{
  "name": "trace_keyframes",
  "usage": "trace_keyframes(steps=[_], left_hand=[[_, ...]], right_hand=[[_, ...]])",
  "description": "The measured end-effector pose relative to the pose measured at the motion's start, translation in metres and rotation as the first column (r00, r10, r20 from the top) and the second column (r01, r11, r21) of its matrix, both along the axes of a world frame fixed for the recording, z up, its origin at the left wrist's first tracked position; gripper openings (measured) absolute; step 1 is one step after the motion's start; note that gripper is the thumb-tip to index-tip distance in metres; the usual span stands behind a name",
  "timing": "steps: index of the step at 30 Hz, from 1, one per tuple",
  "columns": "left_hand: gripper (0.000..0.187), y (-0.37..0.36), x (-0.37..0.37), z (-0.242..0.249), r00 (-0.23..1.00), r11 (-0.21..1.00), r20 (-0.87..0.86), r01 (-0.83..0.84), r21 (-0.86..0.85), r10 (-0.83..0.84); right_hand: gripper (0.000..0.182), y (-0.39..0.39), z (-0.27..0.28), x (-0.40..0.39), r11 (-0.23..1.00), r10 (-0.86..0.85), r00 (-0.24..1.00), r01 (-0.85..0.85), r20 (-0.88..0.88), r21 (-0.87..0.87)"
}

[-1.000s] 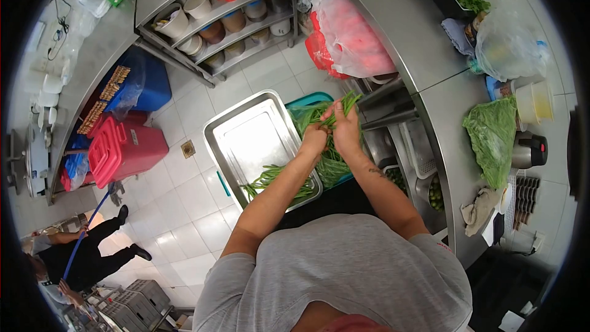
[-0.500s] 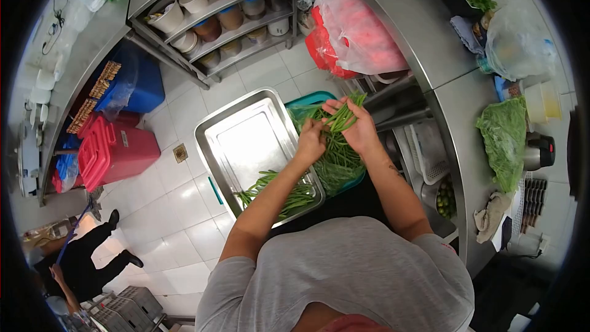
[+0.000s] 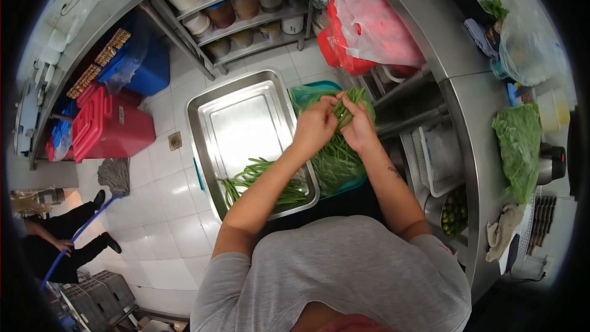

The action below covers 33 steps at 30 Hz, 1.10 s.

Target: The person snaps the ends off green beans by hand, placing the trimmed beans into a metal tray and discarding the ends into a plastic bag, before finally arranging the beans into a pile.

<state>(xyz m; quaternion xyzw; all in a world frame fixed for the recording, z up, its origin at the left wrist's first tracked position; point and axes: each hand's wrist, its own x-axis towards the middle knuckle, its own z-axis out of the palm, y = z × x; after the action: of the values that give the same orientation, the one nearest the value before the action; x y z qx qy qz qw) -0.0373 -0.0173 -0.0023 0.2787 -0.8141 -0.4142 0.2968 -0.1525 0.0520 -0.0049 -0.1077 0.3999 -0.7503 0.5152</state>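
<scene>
A bunch of green beans (image 3: 352,99) is held in my right hand (image 3: 358,124), its fingers curled round them. My left hand (image 3: 317,124) is closed at the near end of that bunch, its fingertips touching the beans; what it pinches, if anything, is too small to tell. Under both hands, more beans fill a plastic bag (image 3: 337,169) in a teal crate (image 3: 353,185). Left of it, a steel tray (image 3: 195,141) holds a pile of beans (image 3: 270,175) at its near end, partly behind my left forearm.
A metal shelf (image 3: 258,43) with tubs stands ahead. Steel counters run along the right (image 3: 461,98) and left. Red (image 3: 117,124) and blue bins stand at the left. Another person in dark trousers (image 3: 52,252) holds a blue-handled mop (image 3: 115,176) at the lower left.
My hands have come closer together, and the left is now at the bunch in my right. The view has shifted slightly. The other person's mop head has come into view.
</scene>
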Motion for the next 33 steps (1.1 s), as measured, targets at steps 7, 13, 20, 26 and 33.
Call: trace_keyframes(steps=[7, 13, 20, 26, 33], left_hand=[[0.007, 0.01, 0.014, -0.004, 0.967, 0.798, -0.251, 0.178, 0.576, -0.034], [0.011, 0.022, 0.016, 0.01, 0.949, 0.853, -0.311, 0.208, 0.478, -0.058], [0.012, 0.006, 0.025, 0.014, 0.98, 0.919, 0.013, 0.192, -0.343, -0.2], [0.011, 0.017, 0.018, 0.008, 0.982, 0.964, -0.065, 0.159, -0.213, -0.176], [0.011, 0.031, 0.007, 0.015, 0.983, 0.984, -0.182, -0.043, -0.171, 0.011]], right_hand=[[0.017, 0.034, -0.003, 0.006, 0.981, 0.106, 0.965, -0.062, -0.239, 0.184], [0.018, 0.046, 0.005, 0.013, 0.949, 0.314, 0.856, -0.266, -0.411, 0.171], [0.025, 0.057, -0.001, -0.004, 0.892, 0.367, 0.42, 0.092, -0.83, 0.442], [0.03, 0.067, 0.019, 0.003, 0.918, 0.32, 0.716, -0.074, -0.62, 0.389], [0.014, 0.066, 0.026, 0.013, 0.944, 0.262, 0.782, -0.088, -0.566, 0.317]])
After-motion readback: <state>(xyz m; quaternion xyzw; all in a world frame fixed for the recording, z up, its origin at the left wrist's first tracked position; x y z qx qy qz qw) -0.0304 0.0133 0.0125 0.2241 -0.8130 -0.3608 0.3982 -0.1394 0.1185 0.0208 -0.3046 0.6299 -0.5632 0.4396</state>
